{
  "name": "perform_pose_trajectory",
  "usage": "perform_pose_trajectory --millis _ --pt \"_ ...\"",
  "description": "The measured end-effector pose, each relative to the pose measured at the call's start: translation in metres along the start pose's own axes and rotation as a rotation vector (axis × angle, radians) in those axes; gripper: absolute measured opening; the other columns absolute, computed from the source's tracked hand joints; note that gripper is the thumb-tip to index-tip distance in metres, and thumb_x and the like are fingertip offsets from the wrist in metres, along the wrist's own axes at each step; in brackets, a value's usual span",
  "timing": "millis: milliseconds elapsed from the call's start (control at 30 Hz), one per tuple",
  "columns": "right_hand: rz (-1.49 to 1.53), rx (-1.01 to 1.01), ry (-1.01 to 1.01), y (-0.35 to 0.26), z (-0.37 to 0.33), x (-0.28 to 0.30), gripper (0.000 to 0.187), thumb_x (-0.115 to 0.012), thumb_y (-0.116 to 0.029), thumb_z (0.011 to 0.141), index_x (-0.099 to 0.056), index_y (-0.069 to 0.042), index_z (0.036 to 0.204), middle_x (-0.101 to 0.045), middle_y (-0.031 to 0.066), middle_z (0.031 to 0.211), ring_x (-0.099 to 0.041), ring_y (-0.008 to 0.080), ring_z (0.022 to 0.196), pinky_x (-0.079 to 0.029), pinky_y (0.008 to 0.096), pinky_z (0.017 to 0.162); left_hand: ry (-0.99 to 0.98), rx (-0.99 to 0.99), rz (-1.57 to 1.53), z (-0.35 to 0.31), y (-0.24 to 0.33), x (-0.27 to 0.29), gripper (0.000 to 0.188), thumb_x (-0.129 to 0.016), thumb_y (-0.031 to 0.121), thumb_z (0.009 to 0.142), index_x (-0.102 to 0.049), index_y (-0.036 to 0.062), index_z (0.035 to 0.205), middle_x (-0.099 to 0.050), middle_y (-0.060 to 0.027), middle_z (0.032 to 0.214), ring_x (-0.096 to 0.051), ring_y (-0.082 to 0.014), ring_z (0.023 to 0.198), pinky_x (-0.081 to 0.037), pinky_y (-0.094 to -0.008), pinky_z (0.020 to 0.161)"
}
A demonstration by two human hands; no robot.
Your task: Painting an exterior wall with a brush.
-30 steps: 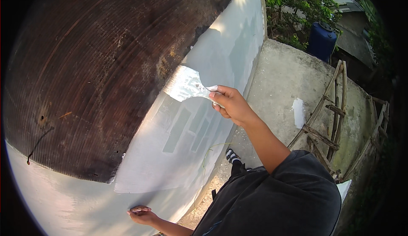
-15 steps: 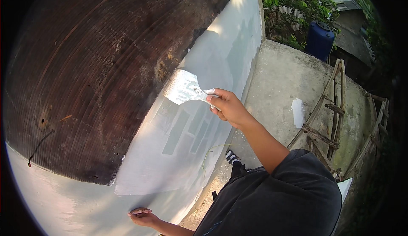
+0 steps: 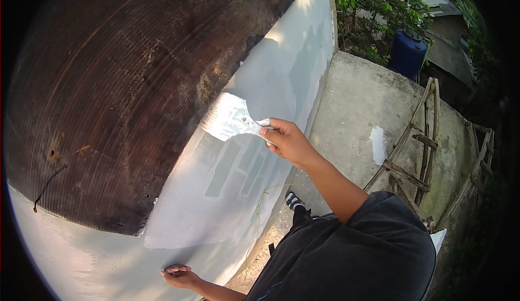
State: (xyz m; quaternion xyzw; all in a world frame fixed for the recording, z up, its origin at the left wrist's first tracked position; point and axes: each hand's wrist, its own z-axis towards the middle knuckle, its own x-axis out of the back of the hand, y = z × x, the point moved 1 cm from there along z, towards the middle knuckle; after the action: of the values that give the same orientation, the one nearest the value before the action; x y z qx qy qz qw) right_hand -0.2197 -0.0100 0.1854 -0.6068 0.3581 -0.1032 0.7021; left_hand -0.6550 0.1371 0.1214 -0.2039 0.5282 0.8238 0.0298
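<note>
Right hand (image 3: 286, 141) near centre, fingers grasping paintbrush (image 3: 230, 119), left hand (image 3: 181, 278) at seven o'clock, fingers curled, cannot tell if grasping, blue tank (image 3: 407, 56) at two o'clock, contents hidden

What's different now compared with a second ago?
The right hand and the paintbrush it holds have moved down and to the left in the picture, along the edge of the brown ribbed sheet. Nothing was taken up or let go. The left hand is about where it was, by the pale wall; the blue barrel stayed put too.
</note>
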Motion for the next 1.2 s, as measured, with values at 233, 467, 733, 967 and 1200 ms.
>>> perform_pose_trajectory --millis 233,467,733,967,1200 --pt "-0.011 -0.110 0.015 0.046 0.004 0.004 0.018 -0.053 -0.020 0.092 -0.059 -0.005 0.101 -0.044 -0.0047 0.064 -0.037 0.0001 0.052 -0.024 0.0163 0.040 0.007 0.008 -0.034 0.002 -0.003 -0.002 0.043 -0.040 0.038 0.094 -0.045 0.0094 0.062 -0.038 -0.0016 0.042 -0.035 -0.0121 0.031 -0.030 -0.0229 0.029" --pt "0.060 -0.091 -0.018 0.025 -0.009 0.012 0.018 -0.054 -0.019 0.091 -0.060 -0.004 0.097 -0.045 -0.0047 0.064 -0.038 0.0022 0.054 -0.027 0.0187 0.045 -0.002 -0.004 0.001 -0.001 0.002 -0.002 0.044 -0.041 0.039 0.094 -0.044 0.0095 0.061 -0.037 -0.0016 0.042 -0.035 -0.0118 0.031 -0.029 -0.0228 0.029" --pt "0.028 -0.094 -0.084 0.042 0.001 -0.019 0.020 -0.054 -0.019 0.091 -0.059 -0.003 0.101 -0.043 -0.0046 0.064 -0.039 0.0030 0.056 -0.030 0.0201 0.048 0.005 0.005 -0.025 0.002 -0.002 -0.001 0.045 -0.040 0.037 0.094 -0.043 0.0084 0.060 -0.037 -0.0029 0.040 -0.038 -0.0137 0.030 -0.031 -0.0235 0.029" --pt "-0.018 -0.075 -0.049 0.054 -0.016 0.000 0.019 -0.054 -0.018 0.091 -0.060 -0.002 0.100 -0.043 -0.0053 0.063 -0.039 0.0030 0.055 -0.031 0.0195 0.049 0.030 0.016 -0.060 0.001 0.000 -0.002 0.044 -0.041 0.037 0.094 -0.045 0.0083 0.061 -0.039 -0.0033 0.040 -0.036 -0.0139 0.028 -0.031 -0.0233 0.028" --pt "0.000 0.024 -0.139 0.048 0.000 -0.029 0.018 -0.053 -0.020 0.092 -0.059 -0.003 0.096 -0.044 -0.0042 0.062 -0.038 0.0027 0.053 -0.029 0.0196 0.046 -0.039 -0.001 -0.040 0.001 -0.001 0.001 0.044 -0.039 0.038 0.095 -0.043 0.0100 0.061 -0.041 -0.0018 0.047 -0.038 -0.0123 0.032 -0.031 -0.0236 0.029"
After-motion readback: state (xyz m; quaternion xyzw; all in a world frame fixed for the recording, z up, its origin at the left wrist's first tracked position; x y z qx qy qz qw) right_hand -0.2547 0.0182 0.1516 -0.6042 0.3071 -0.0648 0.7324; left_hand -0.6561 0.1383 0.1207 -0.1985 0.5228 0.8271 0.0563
